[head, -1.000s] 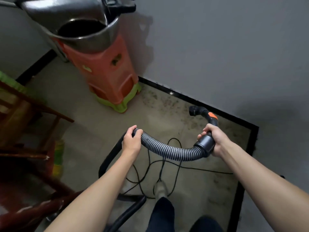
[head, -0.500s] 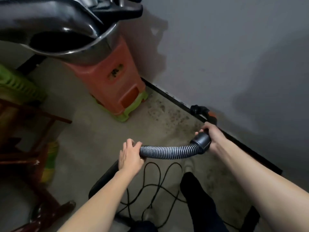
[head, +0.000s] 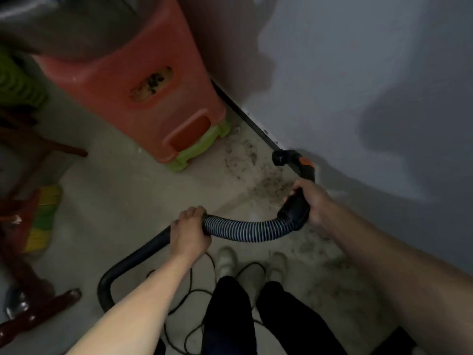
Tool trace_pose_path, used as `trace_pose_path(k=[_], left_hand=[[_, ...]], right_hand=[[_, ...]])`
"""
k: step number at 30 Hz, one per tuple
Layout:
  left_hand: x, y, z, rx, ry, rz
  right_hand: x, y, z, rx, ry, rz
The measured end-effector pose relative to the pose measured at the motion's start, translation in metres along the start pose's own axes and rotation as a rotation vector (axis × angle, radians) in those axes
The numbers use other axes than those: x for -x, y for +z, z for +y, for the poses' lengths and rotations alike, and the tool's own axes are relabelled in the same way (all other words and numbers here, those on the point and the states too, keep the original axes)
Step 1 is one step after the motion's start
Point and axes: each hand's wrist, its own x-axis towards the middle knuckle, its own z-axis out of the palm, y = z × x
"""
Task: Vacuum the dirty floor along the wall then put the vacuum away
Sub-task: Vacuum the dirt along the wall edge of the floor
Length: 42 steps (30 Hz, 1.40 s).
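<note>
Left fingers (head: 193,211): those of the left hand (head: 190,233), curled over the ribbed hose (head: 245,230) where it meets its smooth black stretch. I'd say this takes the hose's weight and keeps slack off the working end.
Right fingers (head: 297,187): the right hand (head: 314,201) grips the black handle (head: 294,210), which leaves the wrist free to aim.
Handle mouth (head: 279,158): open, with no floor head fitted. It sits by the orange button (head: 306,162), close to the skirting (head: 245,116); I cannot tell whether it touches anything.
Dirt (head: 268,184): dark specks on the floor (head: 115,190) along the wall (head: 358,73), just beneath the handle.
Surroundings: orange stool (head: 143,80) stacked on a green stool (head: 198,149) beside the dirt, and a loose cord (head: 190,290) by the person's shoes (head: 226,260).
Stage: suction looks barely begun, and the vacuum body is out of sight.
</note>
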Motion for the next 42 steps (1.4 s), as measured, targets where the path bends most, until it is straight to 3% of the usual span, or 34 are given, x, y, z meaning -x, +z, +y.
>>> trace_pose_path(k=[5, 13, 18, 23, 33, 42], left_hand=[[-0.057, 0.049, -0.022, -0.02, 0.057, -0.002], [-0.142, 0.153, -0.085, -0.19, 0.12, 0.06], [-0.189, 0.208, -0.123, -0.149, 0.14, 0.166], [-0.231, 0.249, -0.149, -0.111, 0.244, 0.179], [-0.339, 0.285, -0.18, -0.083, 0.437, 0.077], [-0.313, 0.287, -0.158, -0.044, 0.396, -0.03]], right_hand=[[-0.079, 0.026, -0.01, 0.167, 0.011, -0.035], [-0.203, 0.086, -0.009, 0.41, -0.13, -0.046], [-0.255, 0.119, 0.003, 0.388, -0.136, -0.078], [-0.3, 0.146, 0.009, 0.347, -0.404, -0.037], [-0.38, 0.194, -0.02, 0.625, -0.724, 0.083], [-0.355, 0.161, -0.011, 0.646, -0.731, 0.132]])
